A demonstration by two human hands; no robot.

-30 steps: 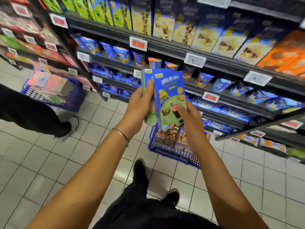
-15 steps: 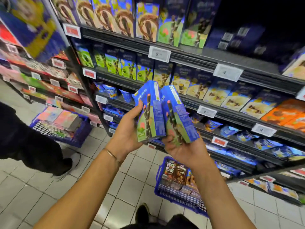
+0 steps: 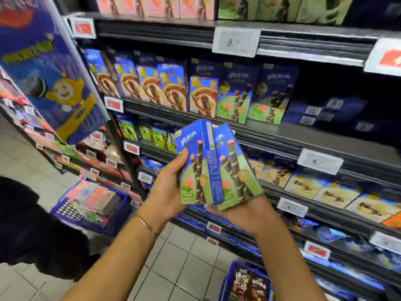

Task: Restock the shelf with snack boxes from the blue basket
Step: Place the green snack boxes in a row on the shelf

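Before the shelf (image 3: 299, 139), the left hand (image 3: 167, 192) grips the left box (image 3: 192, 170), the right hand (image 3: 245, 213) grips the right box (image 3: 237, 170), both upright, tops splayed apart.

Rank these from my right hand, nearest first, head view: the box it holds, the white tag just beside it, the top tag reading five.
1. Right box, in the right hand.
2. White tag, shelf edge to its right.
3. Top tag, high above.
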